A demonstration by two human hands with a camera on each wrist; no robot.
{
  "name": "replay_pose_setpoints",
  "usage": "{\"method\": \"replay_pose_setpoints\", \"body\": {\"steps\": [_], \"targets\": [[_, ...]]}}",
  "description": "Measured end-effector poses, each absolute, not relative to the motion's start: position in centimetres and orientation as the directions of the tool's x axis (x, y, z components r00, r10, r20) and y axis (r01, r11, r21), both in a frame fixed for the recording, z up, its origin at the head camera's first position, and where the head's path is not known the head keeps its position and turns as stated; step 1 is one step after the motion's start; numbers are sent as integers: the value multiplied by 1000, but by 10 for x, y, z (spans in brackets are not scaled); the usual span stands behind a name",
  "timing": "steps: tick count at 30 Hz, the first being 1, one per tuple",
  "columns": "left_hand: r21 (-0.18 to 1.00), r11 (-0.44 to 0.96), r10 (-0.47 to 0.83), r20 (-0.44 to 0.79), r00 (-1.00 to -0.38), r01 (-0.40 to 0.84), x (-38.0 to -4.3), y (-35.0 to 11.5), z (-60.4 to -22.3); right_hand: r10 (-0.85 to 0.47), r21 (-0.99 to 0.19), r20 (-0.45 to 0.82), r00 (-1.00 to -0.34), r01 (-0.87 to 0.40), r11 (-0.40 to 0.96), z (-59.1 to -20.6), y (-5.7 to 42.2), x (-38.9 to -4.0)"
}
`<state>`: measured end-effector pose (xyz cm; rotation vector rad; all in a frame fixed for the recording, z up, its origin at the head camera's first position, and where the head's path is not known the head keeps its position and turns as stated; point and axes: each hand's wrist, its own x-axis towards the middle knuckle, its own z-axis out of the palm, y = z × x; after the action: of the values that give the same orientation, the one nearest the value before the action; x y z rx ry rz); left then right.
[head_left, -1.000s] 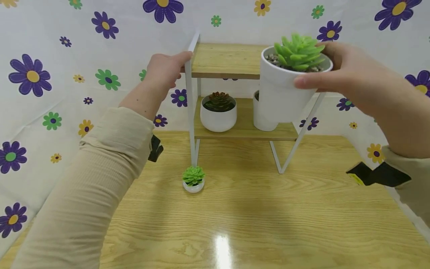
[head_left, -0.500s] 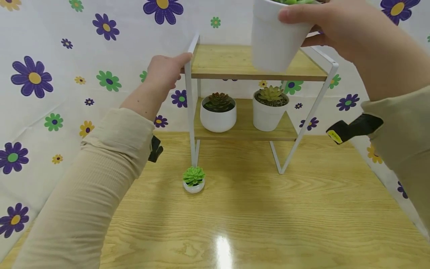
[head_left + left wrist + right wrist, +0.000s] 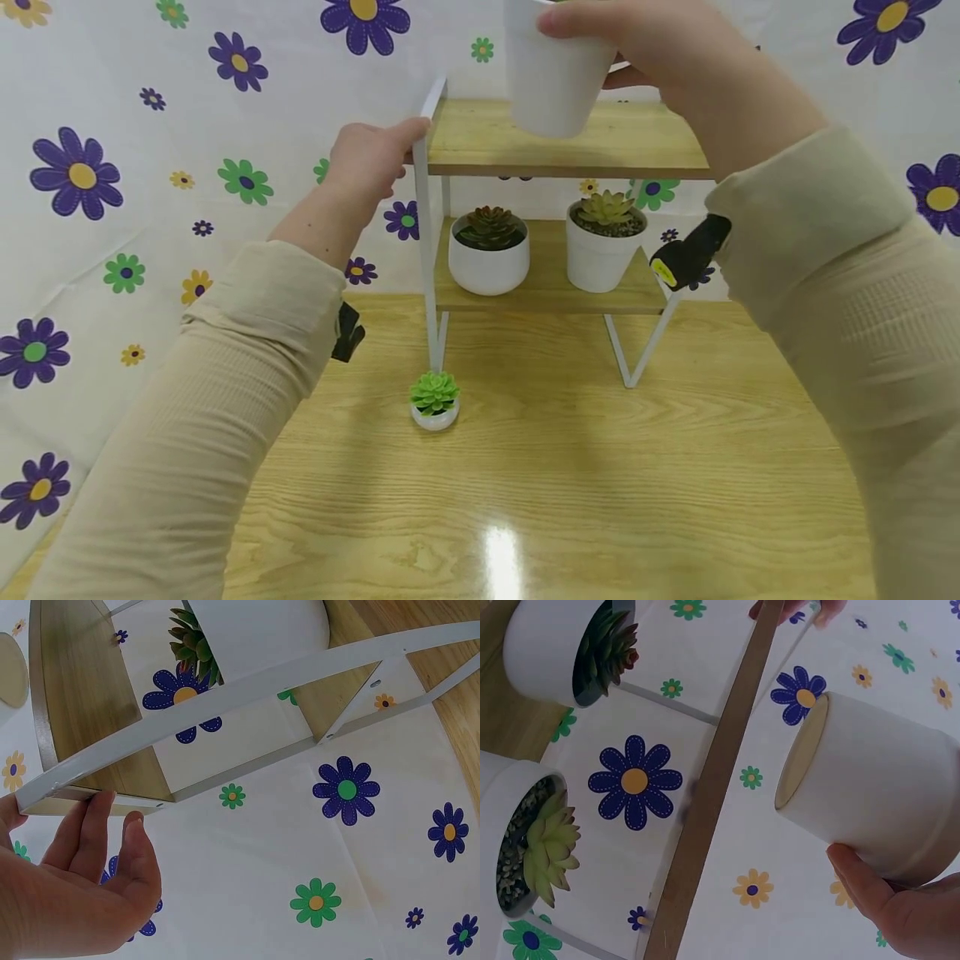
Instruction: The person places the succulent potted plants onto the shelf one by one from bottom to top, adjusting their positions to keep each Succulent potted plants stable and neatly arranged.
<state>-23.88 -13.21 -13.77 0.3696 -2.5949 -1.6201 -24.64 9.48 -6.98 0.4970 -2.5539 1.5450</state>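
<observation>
My left hand point(image 3: 371, 158) grips the upper left corner of a two-tier shelf point(image 3: 480, 162) with wooden boards and a white metal frame. In the left wrist view, its fingers point(image 3: 90, 832) reach under the top board. My right hand point(image 3: 667, 46) holds a white plant pot point(image 3: 558, 83) over the top board, thumb on the pot's near side. The right wrist view shows the pot's point(image 3: 877, 787) bare underside, raised off the board. Its green succulent is almost entirely cut off by the head view's upper edge.
On the lower board stand a round white pot with a dark reddish succulent point(image 3: 489, 250) and a white pot with a pale green succulent point(image 3: 606, 242). A small potted green succulent point(image 3: 435, 402) sits on the wooden table point(image 3: 585, 483) before the left leg. Flower-printed cloth hangs behind.
My right hand has lifted the plant pot from in front of the shelf's right side and moved it left over the top board. My left hand keeps its grip on the corner.
</observation>
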Motion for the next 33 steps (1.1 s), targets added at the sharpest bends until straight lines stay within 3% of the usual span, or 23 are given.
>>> {"method": "replay_pose_setpoints", "body": {"steps": [18,33], "targets": [[896,409,-244,-74,-967,-172,-240,-133,-139,-104,-869,110,-988,-146,473,-81,64,-275],[895,414,-237,-70,-969,-166,-241,-134,-140,-113,-885,159,-981,-192,424,-97,51,-276]]}}
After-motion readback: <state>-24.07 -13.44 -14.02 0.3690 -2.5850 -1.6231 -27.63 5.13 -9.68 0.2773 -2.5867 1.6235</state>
